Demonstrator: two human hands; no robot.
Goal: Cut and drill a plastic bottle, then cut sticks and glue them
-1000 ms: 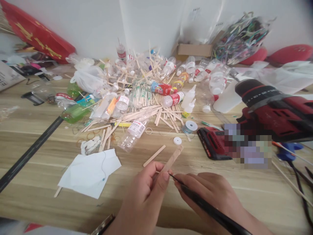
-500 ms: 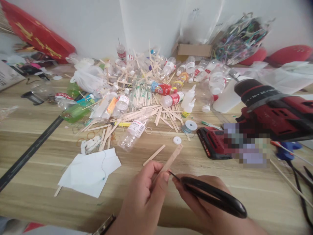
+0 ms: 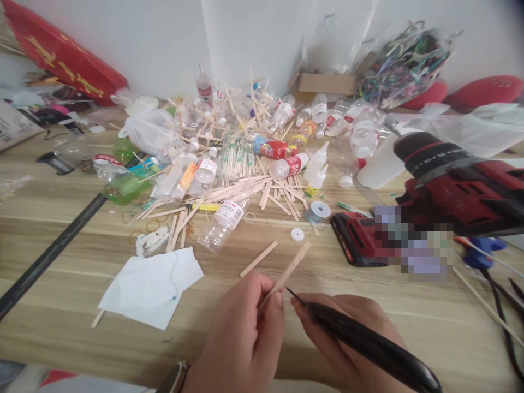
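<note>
My left hand (image 3: pixel 245 327) pinches a wooden craft stick (image 3: pixel 292 266) between thumb and forefinger, its far end slanting up and to the right. In my right hand (image 3: pixel 347 333) is a pair of black-handled scissors (image 3: pixel 368 341). Their thin dark point comes close to the stick's right edge beside my left thumb; whether it touches cannot be made out. Another craft stick (image 3: pixel 258 259) lies flat on the table just beyond my left hand. Past the held stick's tip sits a small white disc (image 3: pixel 297 234).
Plastic bottles (image 3: pixel 223 218) and loose sticks (image 3: pixel 278 191) are heaped at the back. White paper (image 3: pixel 151 289) with a thread lies left. A red-black power drill (image 3: pixel 446 180) stands on the right, with a wire spool (image 3: pixel 317 212) left of it. A black bar (image 3: pixel 53 248) crosses the left side.
The scissors have turned, so the handle's loop no longer shows, and their handle end has swung down and right. The held stick has tilted slightly and shows a narrower face.
</note>
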